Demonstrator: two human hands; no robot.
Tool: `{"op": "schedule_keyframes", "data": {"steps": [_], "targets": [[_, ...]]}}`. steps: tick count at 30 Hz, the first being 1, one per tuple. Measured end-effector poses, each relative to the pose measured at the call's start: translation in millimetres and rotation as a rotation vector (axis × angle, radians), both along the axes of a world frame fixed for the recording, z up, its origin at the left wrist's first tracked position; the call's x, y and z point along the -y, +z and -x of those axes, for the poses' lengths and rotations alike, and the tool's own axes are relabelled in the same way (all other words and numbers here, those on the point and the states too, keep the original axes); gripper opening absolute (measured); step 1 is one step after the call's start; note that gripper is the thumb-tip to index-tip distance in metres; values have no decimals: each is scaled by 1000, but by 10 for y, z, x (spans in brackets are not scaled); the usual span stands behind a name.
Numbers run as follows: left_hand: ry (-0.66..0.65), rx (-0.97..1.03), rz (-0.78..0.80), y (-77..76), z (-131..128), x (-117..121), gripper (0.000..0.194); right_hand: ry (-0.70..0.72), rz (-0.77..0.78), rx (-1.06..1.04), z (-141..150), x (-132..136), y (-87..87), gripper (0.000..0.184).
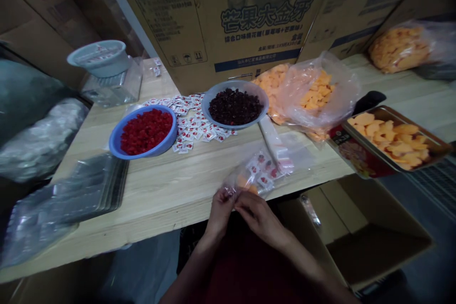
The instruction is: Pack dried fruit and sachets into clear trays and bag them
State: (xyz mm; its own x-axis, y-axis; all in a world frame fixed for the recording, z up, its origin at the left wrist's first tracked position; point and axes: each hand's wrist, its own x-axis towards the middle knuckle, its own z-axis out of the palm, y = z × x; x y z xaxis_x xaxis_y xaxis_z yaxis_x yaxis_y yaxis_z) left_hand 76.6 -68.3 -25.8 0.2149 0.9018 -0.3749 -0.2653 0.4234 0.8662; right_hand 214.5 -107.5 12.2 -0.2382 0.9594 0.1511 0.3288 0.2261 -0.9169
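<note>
Both hands meet at the table's front edge over a small clear plastic bag (254, 168). My left hand (220, 211) is closed, its fingers pinching the bag's near end. Beside it my right hand (258, 213) is closed too, thumb and fingers gripping the same end. Through the film I see small white packets with red print (264, 180) and some orange pieces (246, 184). Just beyond lie flat clear bags (299, 154) and a long whitish plastic strip (272, 140). The exact fingertip contact on the film is too small to make out.
A blue bowl (174, 135) holds red pieces; a pale bowl (266, 104) holds dark dried fruit. Loose white packets (203, 126) lie between. Orange pieces fill an open bag (342, 80) and a tin (363, 161). Clear trays (103, 185) are stacked left. An open carton (342, 209) stands below right.
</note>
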Motion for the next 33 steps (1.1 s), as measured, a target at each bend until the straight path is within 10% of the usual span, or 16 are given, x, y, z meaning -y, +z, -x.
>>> {"op": "schedule_keyframes", "data": {"steps": [3,6,8,14,21,33], "targets": [[-10,-62,3,11,81,49,32,-53,-71,95,-46,81,-32,16],[-12,-130,-43,10,200,96,45,-108,-177,307,-84,171,-136,88],[-29,-206,-112,-4,283,105,49,-88,-226,454,-84,206,-260,104],[-61,-438,-171,-33,605,63,47,-63,-347,619,-54,199,-528,71],[131,-481,-199,-87,766,53,16,1,-350,644,167,255,-524,72],[148,-483,-190,25,1110,174,27,10,-432,542,228,179,-719,74]]}}
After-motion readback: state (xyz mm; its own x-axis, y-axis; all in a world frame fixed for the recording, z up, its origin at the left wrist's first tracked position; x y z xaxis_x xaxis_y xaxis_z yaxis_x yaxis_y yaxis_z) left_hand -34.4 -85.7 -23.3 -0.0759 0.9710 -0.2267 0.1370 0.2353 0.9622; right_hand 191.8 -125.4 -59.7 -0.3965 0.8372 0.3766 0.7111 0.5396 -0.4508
